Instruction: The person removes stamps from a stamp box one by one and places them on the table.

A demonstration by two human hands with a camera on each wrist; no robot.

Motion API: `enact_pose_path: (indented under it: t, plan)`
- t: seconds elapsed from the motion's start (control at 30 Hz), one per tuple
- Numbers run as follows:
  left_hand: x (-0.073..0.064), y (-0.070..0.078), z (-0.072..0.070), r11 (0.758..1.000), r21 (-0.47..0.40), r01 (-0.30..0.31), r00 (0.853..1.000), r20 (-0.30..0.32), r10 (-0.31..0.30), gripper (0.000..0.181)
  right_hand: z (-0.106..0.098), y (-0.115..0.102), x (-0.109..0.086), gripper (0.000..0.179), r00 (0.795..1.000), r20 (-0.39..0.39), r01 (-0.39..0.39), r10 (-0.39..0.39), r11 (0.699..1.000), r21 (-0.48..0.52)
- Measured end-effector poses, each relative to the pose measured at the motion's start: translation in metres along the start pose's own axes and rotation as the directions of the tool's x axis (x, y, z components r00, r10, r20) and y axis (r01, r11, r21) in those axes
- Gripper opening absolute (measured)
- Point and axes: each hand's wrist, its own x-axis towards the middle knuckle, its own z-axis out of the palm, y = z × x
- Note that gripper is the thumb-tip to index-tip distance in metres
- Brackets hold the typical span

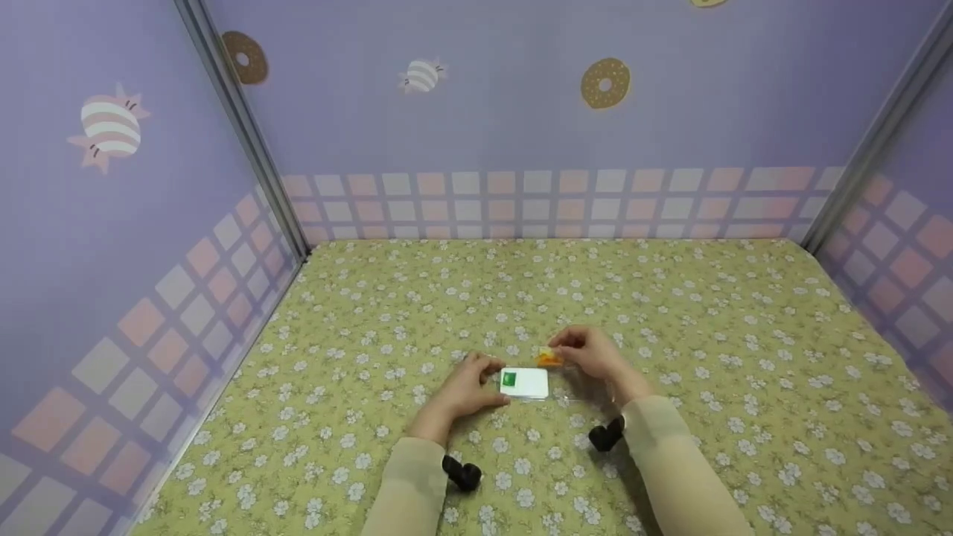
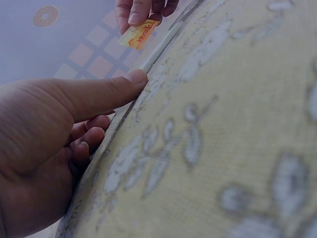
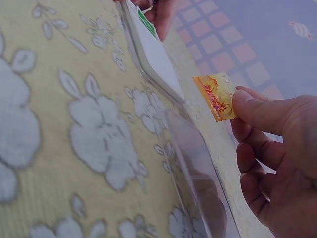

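Note:
A flat white rectangular stack or block (image 1: 530,383) with rounded corners lies on the cloth, a small green patch (image 1: 509,380) on its left part. My left hand (image 1: 470,385) grips it at its left end, the thumb along the near edge. Its other fingers are partly hidden in the left wrist view. Between thumb and forefinger, my right hand (image 1: 592,351) pinches a small yellow-orange printed piece (image 3: 216,96), like a label or wrapper, above the cloth. Below the right hand, clear plastic (image 3: 195,168), perhaps a case or lid, extends from the white stack's right end.
A yellow-green flowered cloth (image 1: 357,335) covers the table. Purple walls (image 1: 506,112) with candy and doughnut pictures stand at the back and both sides. Black wrist mounts (image 1: 463,473) sit on both sleeves.

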Motion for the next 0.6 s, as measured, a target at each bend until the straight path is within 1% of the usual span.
enact_pose_path:
  t: [0.27, 0.47, 0.6]
  plan:
    - [0.0, 0.0, 0.0, 1.0, 0.005, -0.006, 1.0, -0.001, 0.006, 0.06, -0.012, 0.012, 0.004, 0.014, 1.0, -0.005, -0.003, 0.003, 1.0, 0.006]
    - [0.0, 0.0, 0.0, 1.0, 0.007, -0.009, 1.0, 0.001, 0.009, 0.06, -0.017, 0.017, 0.003, 0.014, 0.998, 0.001, -0.058, 0.058, 0.998, 0.008]
    - [0.0, 0.001, 0.0, 1.0, 0.003, -0.013, 1.0, -0.002, 0.013, 0.06, -0.018, 0.021, 0.004, 0.013, 0.998, -0.001, -0.06, 0.06, 0.998, -0.002]
